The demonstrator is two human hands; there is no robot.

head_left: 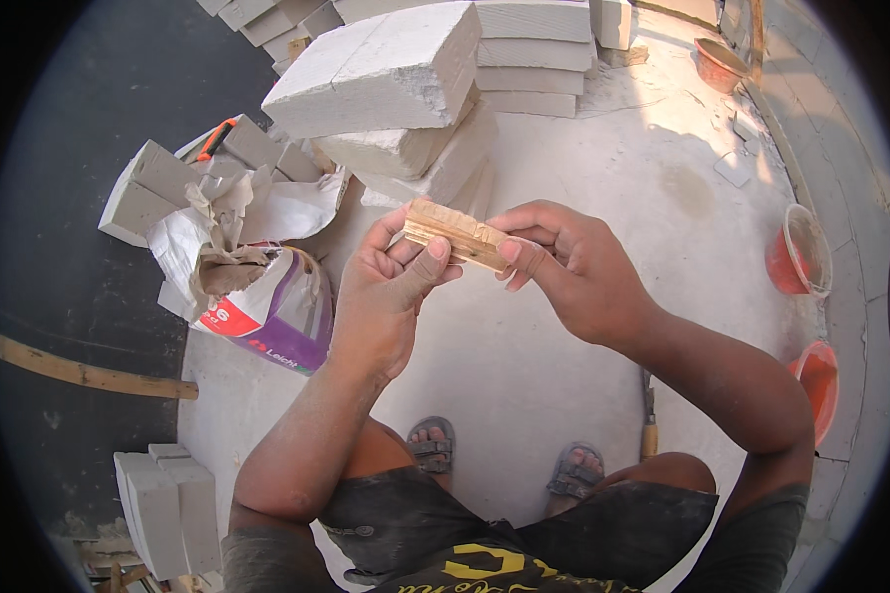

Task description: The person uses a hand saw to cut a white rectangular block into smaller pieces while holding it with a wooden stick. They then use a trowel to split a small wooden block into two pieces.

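A short piece of wood, pale and rough-grained, is held up in front of me between both hands. My left hand grips its left end, with the thumb on the near face and the fingers behind. At the right end, my right hand pinches the wood between thumb and fingers. Behind the wood rises a stack of white lightweight blocks, the top one chipped at its right corner. Left of my left hand stands a torn-open paper bag in white, purple and red.
Grey blocks lie behind the bag, with an orange-handled tool on them. More blocks stand at lower left, near a wooden strip. Red buckets line the right wall. A wooden-handled tool lies near my right foot.
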